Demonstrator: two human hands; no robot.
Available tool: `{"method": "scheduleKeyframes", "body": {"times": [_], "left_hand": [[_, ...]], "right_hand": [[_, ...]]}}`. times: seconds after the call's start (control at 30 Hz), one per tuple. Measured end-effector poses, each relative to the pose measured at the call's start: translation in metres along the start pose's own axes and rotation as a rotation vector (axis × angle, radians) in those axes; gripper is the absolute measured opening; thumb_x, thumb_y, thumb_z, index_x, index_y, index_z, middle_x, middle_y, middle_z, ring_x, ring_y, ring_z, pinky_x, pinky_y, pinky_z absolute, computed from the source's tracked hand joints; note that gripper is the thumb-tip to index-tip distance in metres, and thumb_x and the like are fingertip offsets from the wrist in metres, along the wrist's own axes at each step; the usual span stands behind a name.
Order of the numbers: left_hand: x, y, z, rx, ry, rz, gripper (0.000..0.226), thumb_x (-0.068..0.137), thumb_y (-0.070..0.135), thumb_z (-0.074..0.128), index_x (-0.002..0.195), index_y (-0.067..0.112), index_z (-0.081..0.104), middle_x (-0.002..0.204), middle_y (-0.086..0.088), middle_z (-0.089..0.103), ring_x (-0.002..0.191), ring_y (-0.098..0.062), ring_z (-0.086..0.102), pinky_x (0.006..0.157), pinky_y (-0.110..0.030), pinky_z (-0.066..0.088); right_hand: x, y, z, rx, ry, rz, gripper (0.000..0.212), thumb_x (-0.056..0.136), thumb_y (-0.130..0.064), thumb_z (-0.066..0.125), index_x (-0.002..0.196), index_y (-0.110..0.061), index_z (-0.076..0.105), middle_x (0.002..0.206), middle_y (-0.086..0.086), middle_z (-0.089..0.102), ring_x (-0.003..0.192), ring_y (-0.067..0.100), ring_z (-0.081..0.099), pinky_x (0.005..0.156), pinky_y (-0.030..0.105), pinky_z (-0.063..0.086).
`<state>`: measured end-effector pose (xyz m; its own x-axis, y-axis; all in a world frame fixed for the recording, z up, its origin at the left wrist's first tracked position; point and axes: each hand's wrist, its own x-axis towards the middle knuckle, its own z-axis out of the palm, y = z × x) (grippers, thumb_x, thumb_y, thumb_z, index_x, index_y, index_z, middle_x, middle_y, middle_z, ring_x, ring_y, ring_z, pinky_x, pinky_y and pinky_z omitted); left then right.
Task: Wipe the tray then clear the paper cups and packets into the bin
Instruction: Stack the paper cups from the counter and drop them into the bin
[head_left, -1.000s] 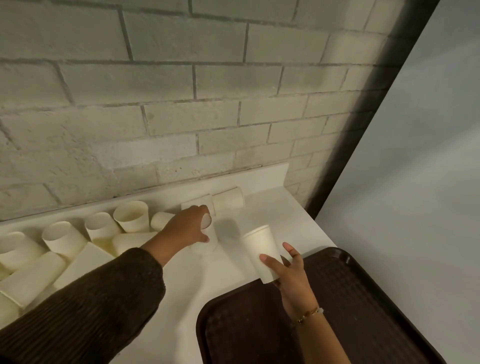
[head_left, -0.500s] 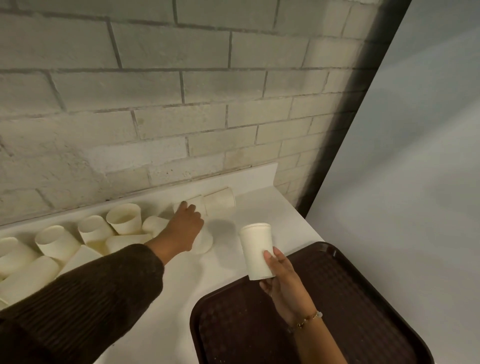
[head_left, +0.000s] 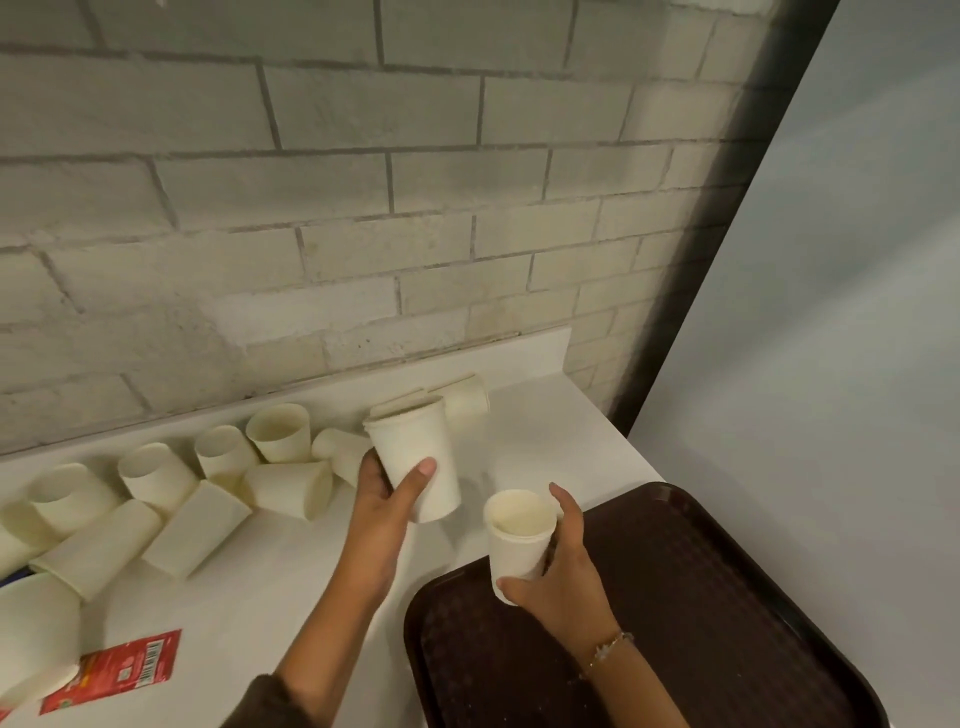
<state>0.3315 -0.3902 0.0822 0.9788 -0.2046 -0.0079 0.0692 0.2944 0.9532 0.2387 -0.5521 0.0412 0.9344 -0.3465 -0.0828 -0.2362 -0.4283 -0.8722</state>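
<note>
Cup-clearing step: left hand (head_left: 387, 493) grips one paper cup (head_left: 415, 462), right hand (head_left: 558, 577) another cup (head_left: 519, 545) over the tray (head_left: 727, 597); next, probably nest them.

The left hand (head_left: 387, 499) grips a cup (head_left: 415, 462) raised, thumb across its front, while the right hand (head_left: 563, 577), bracelet on the wrist, wraps seemingly two nested cups (head_left: 519, 540).

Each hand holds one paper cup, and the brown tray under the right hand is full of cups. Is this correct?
Not quite: the head view shows the brown tray bare, with no cups on it. The left hand and right hand do each hold a paper cup.
</note>
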Motion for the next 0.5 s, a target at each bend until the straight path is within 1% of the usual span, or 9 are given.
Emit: {"method": "scheduleKeyframes", "body": {"times": [0.07,0.13,0.17,0.2,0.27,0.3,0.33,0.43,0.5], "left_hand": [[-0.002,0.007,0.010,-0.002,-0.038,0.076,0.077,0.058,0.035,0.075,0.124,0.042,0.037,0.125,0.009,0.054,0.103,0.005,0.059,0.076,-0.013,0.051],[-0.003,0.011,0.018,0.041,-0.076,0.150,0.096,0.059,0.023,0.078,0.132,0.051,0.021,0.130,0.012,0.047,0.111,0.003,0.055,0.081,-0.015,0.051],[-0.004,0.011,0.021,0.079,-0.093,0.195,0.102,0.056,0.024,0.080,0.132,0.055,0.018,0.132,0.010,0.045,0.115,-0.001,0.054,0.084,-0.018,0.052],[-0.004,0.011,0.022,0.135,-0.108,0.238,0.102,0.054,0.026,0.080,0.131,0.056,0.020,0.134,0.011,0.044,0.116,-0.004,0.053,0.085,-0.020,0.052],[-0.005,0.008,0.024,0.263,-0.155,0.261,0.091,0.054,0.031,0.080,0.126,0.055,0.030,0.127,0.023,0.047,0.112,0.000,0.054,0.085,-0.020,0.051],[-0.006,0.006,0.024,0.346,-0.193,0.247,0.084,0.055,0.033,0.080,0.122,0.054,0.034,0.121,0.029,0.048,0.109,0.001,0.055,0.085,-0.020,0.051],[-0.008,0.003,0.026,0.428,-0.238,0.225,0.077,0.057,0.033,0.080,0.118,0.052,0.037,0.117,0.031,0.050,0.109,0.000,0.054,0.088,-0.021,0.049],[-0.012,-0.007,0.029,0.541,-0.397,0.133,0.055,0.073,0.031,0.075,0.116,0.047,0.045,0.121,0.029,0.050,0.117,0.001,0.048,0.097,-0.023,0.042],[-0.012,-0.007,0.031,0.546,-0.472,0.066,0.047,0.076,0.040,0.068,0.119,0.047,0.048,0.125,0.028,0.049,0.122,0.002,0.043,0.104,-0.027,0.038]], "right_hand": [[-0.004,-0.003,0.002,-0.070,-0.030,-0.035,0.115,0.064,-0.021,0.082,0.140,-0.041,-0.003,0.111,-0.015,0.042,0.099,0.005,0.048,0.079,0.004,0.038],[-0.007,-0.006,0.003,-0.092,-0.042,-0.077,0.116,0.066,-0.024,0.082,0.134,-0.051,-0.009,0.108,-0.018,0.043,0.091,0.002,0.052,0.073,-0.002,0.038],[-0.008,-0.008,0.003,-0.096,-0.039,-0.104,0.116,0.066,-0.024,0.081,0.132,-0.053,-0.011,0.107,-0.022,0.042,0.088,-0.001,0.053,0.070,-0.005,0.037],[-0.009,-0.009,0.003,-0.101,-0.034,-0.132,0.117,0.067,-0.025,0.080,0.132,-0.054,-0.013,0.106,-0.026,0.041,0.088,-0.005,0.053,0.069,-0.006,0.037],[-0.010,-0.013,0.002,-0.100,-0.016,-0.176,0.117,0.068,-0.025,0.079,0.133,-0.054,-0.015,0.105,-0.030,0.041,0.089,-0.009,0.054,0.071,-0.006,0.038],[-0.011,-0.014,0.001,-0.092,-0.001,-0.191,0.117,0.069,-0.025,0.078,0.133,-0.053,-0.016,0.103,-0.030,0.043,0.089,-0.008,0.055,0.071,-0.004,0.039],[-0.011,-0.015,0.000,-0.085,0.018,-0.201,0.117,0.069,-0.025,0.077,0.134,-0.053,-0.016,0.103,-0.029,0.044,0.089,-0.007,0.056,0.071,-0.002,0.041],[-0.010,-0.018,-0.002,-0.081,0.073,-0.231,0.118,0.069,-0.028,0.077,0.133,-0.054,-0.019,0.110,-0.029,0.040,0.089,-0.004,0.056,0.073,-0.001,0.042],[-0.009,-0.019,-0.001,-0.063,0.110,-0.243,0.119,0.069,-0.029,0.079,0.133,-0.056,-0.018,0.114,-0.035,0.034,0.092,-0.008,0.054,0.076,-0.003,0.040]]}}
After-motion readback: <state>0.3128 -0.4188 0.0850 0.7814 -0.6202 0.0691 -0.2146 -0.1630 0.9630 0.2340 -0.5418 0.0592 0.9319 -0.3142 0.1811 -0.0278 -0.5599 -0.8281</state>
